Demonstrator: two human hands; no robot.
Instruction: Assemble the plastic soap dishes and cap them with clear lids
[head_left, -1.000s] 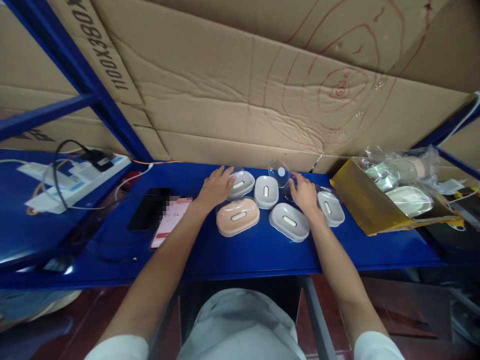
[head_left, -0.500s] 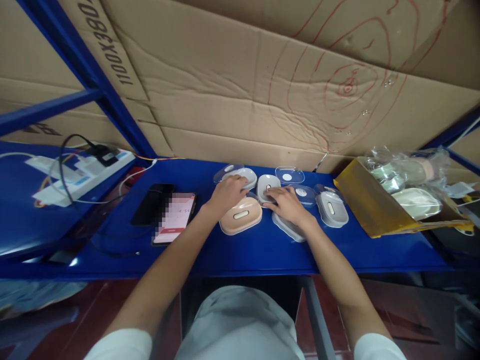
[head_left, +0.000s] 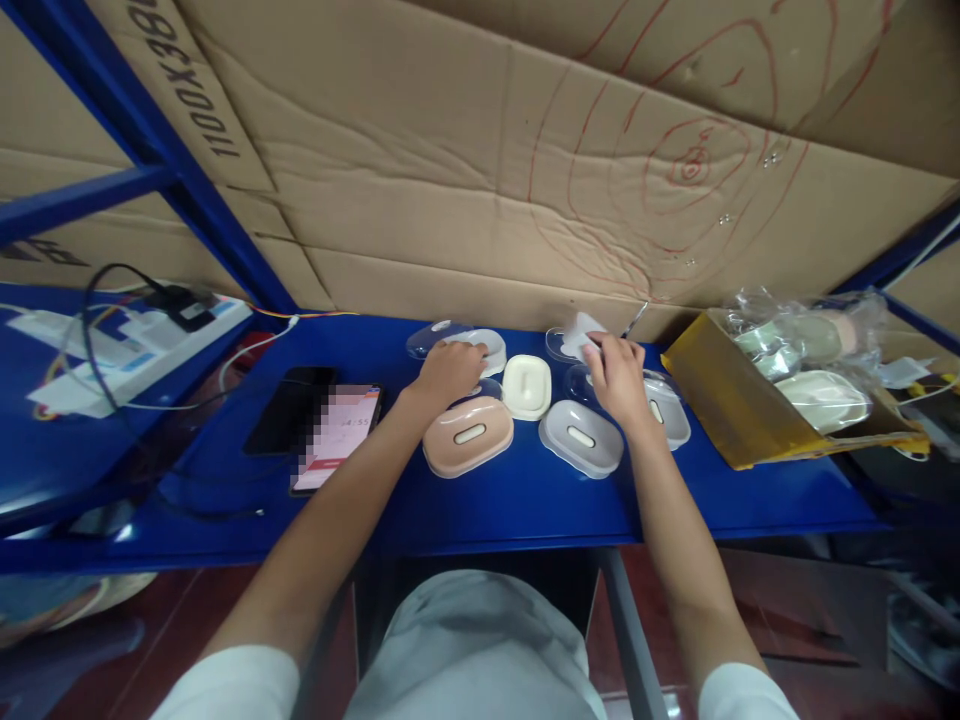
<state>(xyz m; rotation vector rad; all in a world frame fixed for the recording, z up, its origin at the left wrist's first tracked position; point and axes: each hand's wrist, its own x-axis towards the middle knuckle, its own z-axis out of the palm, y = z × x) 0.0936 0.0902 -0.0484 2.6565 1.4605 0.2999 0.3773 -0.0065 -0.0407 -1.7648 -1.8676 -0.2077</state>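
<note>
My right hand (head_left: 621, 375) pinches a light grey lid (head_left: 585, 335), tilted up at the back of the blue table. Left of it, in the middle, lies a cream oval dish (head_left: 527, 388) with its hollow face up. My left hand (head_left: 454, 372) rests against a pale oval dish (head_left: 493, 352), fingers loosely bent and partly hiding it. Just in front of that hand lies a peach case (head_left: 469, 437) with a white bar in its slot. A grey case (head_left: 582, 439) with a similar bar lies before my right hand. Clear covers (head_left: 439, 338) lie behind.
Another grey case (head_left: 675, 418) lies partly behind my right wrist. A cardboard box (head_left: 705, 400) with plastic-wrapped pieces stands at right. Two phones (head_left: 289, 410) and a power strip (head_left: 135, 365) with cables lie left. A cardboard wall (head_left: 405, 180) closes the back.
My right hand has lifted the grey lid off the middle piece and moved it back and right, exposing the cream dish. The front grey case is now uncovered by the arm. My left hand stays nearly still.
</note>
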